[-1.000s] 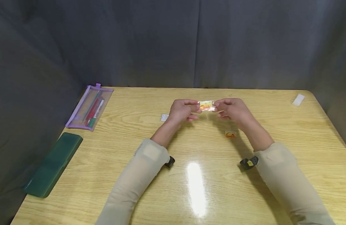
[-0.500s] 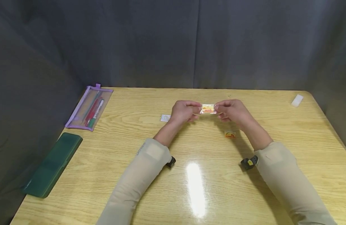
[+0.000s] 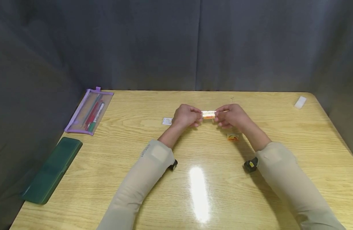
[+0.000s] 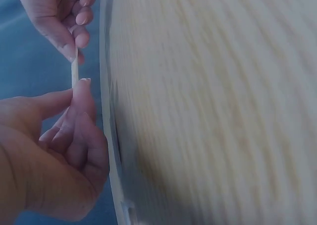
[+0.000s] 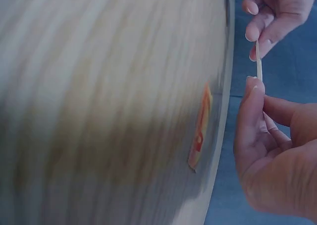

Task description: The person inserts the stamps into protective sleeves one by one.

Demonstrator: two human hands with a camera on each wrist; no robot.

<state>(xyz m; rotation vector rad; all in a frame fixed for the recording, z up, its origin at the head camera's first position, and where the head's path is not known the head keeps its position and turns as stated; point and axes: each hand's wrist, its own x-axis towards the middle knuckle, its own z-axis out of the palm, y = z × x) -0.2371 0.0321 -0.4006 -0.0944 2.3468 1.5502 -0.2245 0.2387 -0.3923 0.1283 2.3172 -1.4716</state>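
Between both hands is a small flat packet (image 3: 208, 116) with a shiny yellow-and-orange face, raised over the far part of the table. My left hand (image 3: 186, 115) pinches its left end between thumb and fingers, and my right hand (image 3: 231, 115) pinches the right end. Seen edge-on in the left wrist view, the packet (image 4: 75, 74) is a thin pale strip. A similar orange-and-yellow packet (image 3: 233, 137) lies on the table below my right wrist; it also shows in the right wrist view. Beside my left hand lies a small white printed card (image 3: 167, 121), partly covered by that hand.
A purple-edged mesh pouch (image 3: 88, 111) with pens lies at the back left, and a green pencil case (image 3: 53, 171) lies in front of it. At the far right corner is a small white block (image 3: 300, 102). A dark curtain (image 3: 153, 44) hangs behind the wooden table (image 3: 222, 198).
Both hands have come slightly nearer with the packet. Its face has tilted, so it looks narrower and catches bright glare. Slightly more of the white card shows beside my left hand.
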